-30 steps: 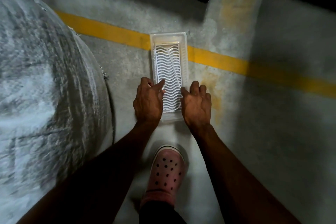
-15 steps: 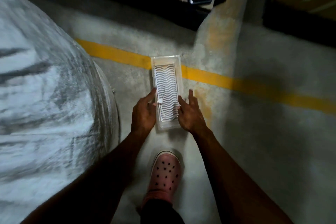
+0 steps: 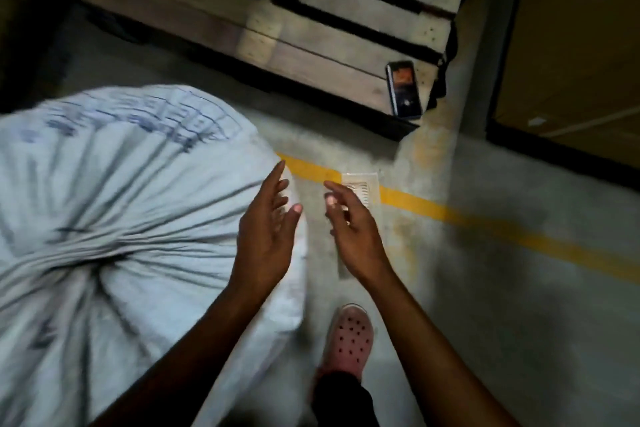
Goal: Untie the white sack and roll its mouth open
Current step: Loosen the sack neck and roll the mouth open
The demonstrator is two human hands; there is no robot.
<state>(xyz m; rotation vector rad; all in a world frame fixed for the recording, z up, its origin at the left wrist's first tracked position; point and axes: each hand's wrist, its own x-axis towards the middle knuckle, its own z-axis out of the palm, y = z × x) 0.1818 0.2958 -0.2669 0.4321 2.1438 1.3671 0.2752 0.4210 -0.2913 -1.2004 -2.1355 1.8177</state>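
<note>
Both hands had let go of the tray (image 3: 360,189), which lay on the floor's yellow line (image 3: 485,222). The left hand (image 3: 266,236) and right hand (image 3: 353,236) hung open and empty beside the sack (image 3: 121,218) (mouth still bunched), so untying had not begun.

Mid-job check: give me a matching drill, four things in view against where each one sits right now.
Things:
1. white sack
2. phone
3. plastic tray
4. pink clog

Places:
a. on the wooden pallet's edge
b. on the yellow floor line
c. bottom centre, on a foot
d. left, mouth bunched shut

Pairs: 1-d, 2-a, 3-b, 4-c
</note>
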